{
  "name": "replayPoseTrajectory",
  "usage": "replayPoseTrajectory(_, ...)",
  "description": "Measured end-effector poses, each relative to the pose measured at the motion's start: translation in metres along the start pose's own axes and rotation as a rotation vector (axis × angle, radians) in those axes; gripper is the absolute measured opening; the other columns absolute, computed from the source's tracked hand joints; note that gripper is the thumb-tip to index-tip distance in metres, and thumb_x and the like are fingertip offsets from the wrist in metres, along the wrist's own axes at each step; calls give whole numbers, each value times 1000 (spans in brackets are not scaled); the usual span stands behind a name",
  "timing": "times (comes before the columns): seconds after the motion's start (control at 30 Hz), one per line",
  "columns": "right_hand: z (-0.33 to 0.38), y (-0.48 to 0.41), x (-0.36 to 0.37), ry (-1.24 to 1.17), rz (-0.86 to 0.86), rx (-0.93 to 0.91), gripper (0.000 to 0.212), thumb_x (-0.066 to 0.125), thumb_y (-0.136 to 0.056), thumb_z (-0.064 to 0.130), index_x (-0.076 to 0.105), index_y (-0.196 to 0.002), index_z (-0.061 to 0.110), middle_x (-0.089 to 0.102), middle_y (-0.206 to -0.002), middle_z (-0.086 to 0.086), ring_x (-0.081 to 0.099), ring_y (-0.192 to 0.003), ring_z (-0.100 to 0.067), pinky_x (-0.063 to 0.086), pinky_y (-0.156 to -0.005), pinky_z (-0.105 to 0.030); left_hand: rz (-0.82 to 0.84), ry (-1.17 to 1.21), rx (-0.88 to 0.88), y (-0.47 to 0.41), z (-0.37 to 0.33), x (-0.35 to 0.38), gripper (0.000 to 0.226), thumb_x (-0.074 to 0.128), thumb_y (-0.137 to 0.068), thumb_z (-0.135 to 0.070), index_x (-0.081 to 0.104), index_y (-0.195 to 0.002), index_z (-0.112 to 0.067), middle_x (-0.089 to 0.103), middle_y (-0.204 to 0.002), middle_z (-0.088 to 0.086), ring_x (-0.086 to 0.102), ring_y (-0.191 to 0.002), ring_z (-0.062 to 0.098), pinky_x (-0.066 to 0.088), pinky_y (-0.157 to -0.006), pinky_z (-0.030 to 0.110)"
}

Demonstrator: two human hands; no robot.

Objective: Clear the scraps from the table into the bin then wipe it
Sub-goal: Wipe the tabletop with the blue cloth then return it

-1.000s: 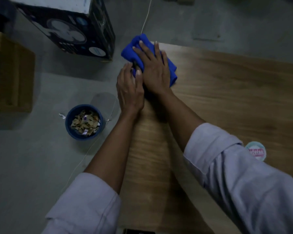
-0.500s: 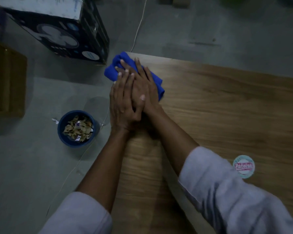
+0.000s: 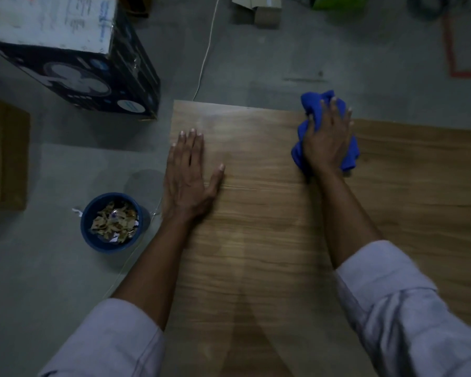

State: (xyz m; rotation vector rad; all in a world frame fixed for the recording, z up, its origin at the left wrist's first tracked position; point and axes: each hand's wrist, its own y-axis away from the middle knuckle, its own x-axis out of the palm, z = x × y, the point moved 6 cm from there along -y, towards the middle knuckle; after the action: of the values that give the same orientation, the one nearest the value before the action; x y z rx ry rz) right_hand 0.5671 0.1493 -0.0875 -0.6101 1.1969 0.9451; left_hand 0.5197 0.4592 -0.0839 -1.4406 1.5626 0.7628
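The person's left hand (image 3: 189,172) lies flat on the wooden table (image 3: 256,240) near its left edge, palm down, fingers straight and close together, pointing away from the body, with the thumb spread out to the right. It holds nothing.

The right hand (image 3: 325,140) presses down on a bunched blue cloth (image 3: 350,156) at the far edge of the table, well apart from the left hand. Its fingers lie stretched over the top of the cloth. In the dim light it is hard to tell whether the thumb tucks into a fold. The cloth's long axis runs near to far, tilted slightly to the left, and its far end pokes just past the table's edge.

On the floor to the left of the table stands a round blue bin (image 3: 106,248), upright, with pale scraps (image 3: 114,223) heaped inside. A dark printed box (image 3: 74,58) sits on the floor further back.
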Motion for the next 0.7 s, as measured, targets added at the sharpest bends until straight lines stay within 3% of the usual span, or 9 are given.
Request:
replayPoseTrajectory(0.1, 58, 25, 17, 3, 34, -64, 59, 41, -105, 34, 30, -162, 19, 20, -170, -2, 9, -157, -41, 7, -127, -49, 1, 17, -18, 0, 2, -1, 75, 47, -100, -47, 27, -159, -6, 24, -167, 12, 16, -156, 27, 11, -128, 42)
replayPoseTrajectory(0.27, 169, 95, 49, -17, 209, -516, 69, 47, -101, 34, 23, -163, 21, 17, -171, 0, 4, -158, -39, 6, -127, -47, -33, 45, -46, 0, 9, -7, 73, 40, -99, -41, 25, -159, -4, 22, -167, 15, 18, -156, 28, 15, -127, 43)
replayPoseTrajectory(0.4, 136, 120, 45, -121, 189, -745, 67, 41, -92, 39, 40, -157, 23, 33, -166, 2, 19, -156, -34, 15, -125, -46, 10, 67, -2, 0, 11, -8, 78, 42, -87, -36, 29, -159, -6, 25, -166, 14, 21, -155, 26, 19, -125, 49)
replayPoseTrajectory(0.47, 79, 112, 30, -120, 115, -605, 68, 45, -91, 39, 40, -157, 25, 33, -166, 2, 22, -155, -33, 15, -123, -45, 55, 17, -35, 2, 5, -4, 79, 45, -86, -38, 31, -158, -7, 23, -167, 13, 19, -155, 27, 14, -127, 44)
replayPoseTrajectory(0.53, 6, 94, 12, -114, 5, -342, 65, 47, -96, 39, 39, -158, 23, 32, -166, 0, 23, -154, -35, 18, -123, -48, 67, -25, -60, 7, -1, -1, 76, 44, -90, -39, 33, -157, -6, 22, -167, 14, 18, -155, 29, 10, -127, 40)
replayPoseTrajectory(0.7, -124, 76, -29, -43, -115, 110, 63, 33, -103, 48, 34, -160, 24, 26, -169, 1, 19, -156, -39, 22, -123, -54, 52, -43, -87, 39, -16, 5, 68, 36, -100, -39, 29, -158, -3, 21, -168, 15, 14, -156, 30, 10, -128, 43)
